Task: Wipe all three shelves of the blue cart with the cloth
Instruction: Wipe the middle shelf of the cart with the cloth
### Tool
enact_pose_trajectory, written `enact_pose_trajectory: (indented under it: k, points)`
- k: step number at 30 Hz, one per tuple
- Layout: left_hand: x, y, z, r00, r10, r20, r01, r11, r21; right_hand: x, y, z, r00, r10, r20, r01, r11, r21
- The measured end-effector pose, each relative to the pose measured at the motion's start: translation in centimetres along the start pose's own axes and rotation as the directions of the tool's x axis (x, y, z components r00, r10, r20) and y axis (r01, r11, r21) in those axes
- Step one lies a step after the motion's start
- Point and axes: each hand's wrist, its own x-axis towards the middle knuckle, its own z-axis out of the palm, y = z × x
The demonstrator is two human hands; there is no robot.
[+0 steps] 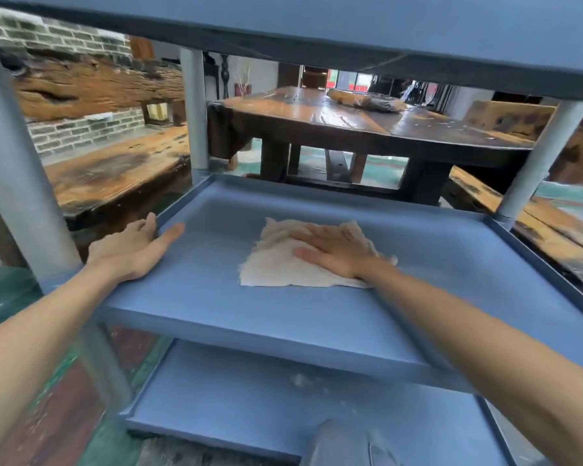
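Cloth (283, 264) white, crumpled, flat under right hand (334, 250).

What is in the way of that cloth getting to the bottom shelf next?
Nothing visible lies on the bottom shelf itself. The cloth sits under the right hand on the middle shelf, so it must come out over that shelf's front rim first.
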Motion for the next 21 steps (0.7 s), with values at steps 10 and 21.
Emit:
enact_pose_trajectory:
  k: [10, 21]
  points:
    - [-1.6, 2.0, 1.4, 0.940, 0.326, -0.096, -0.291, 0.918, 0.270, -10.6, 3.0, 2.1, 0.937, 0.342, -0.070, -0.342, 0.940, 0.003]
    - [-5.2, 19.7, 6.0, 0.663, 0.687, 0.297, -0.668, 0.722, -0.179, -15.9, -4.1, -0.3, 0.989, -0.097, 0.109, 0.025, 0.847, 0.531]
